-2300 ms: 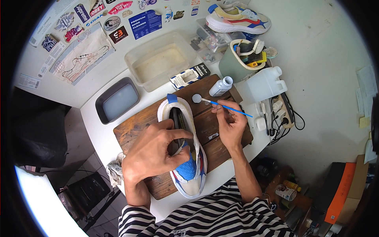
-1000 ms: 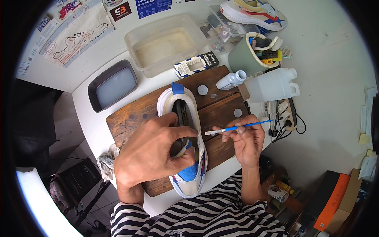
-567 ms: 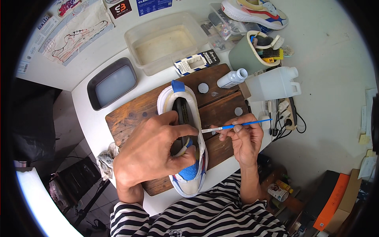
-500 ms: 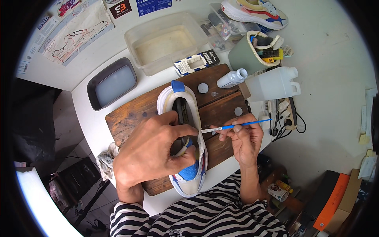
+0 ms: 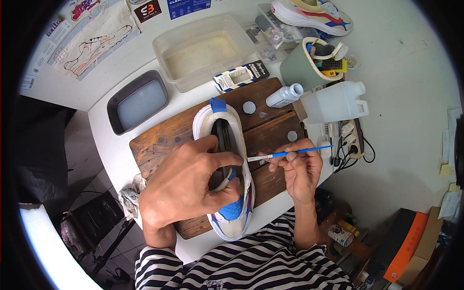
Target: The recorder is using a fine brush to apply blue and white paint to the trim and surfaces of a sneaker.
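Observation:
A white sneaker (image 5: 232,211) with blue and red parts lies lengthwise on a brown wooden board (image 5: 162,144), its toe toward me. My left hand (image 5: 186,181) is laid across the shoe, its index finger and thumb gripping the collar on the right side. Inside the shoe opening shows a dark ribbed insert (image 5: 222,135). Pinched in my right hand (image 5: 302,176) is a thin blue-handled paintbrush (image 5: 280,155), held nearly level. Its pale bristle tip meets the shoe's right collar edge, close to my left index fingertip. My left palm hides the shoe's middle left side.
Behind the shoe stand an open small bottle (image 5: 285,95), a white jug (image 5: 333,104), a clear tub (image 5: 203,48) and a dark tray of cloudy liquid (image 5: 140,104). Small round discs (image 5: 249,107) lie on the board. A rag (image 5: 130,195) sits left, a power strip (image 5: 356,137) right.

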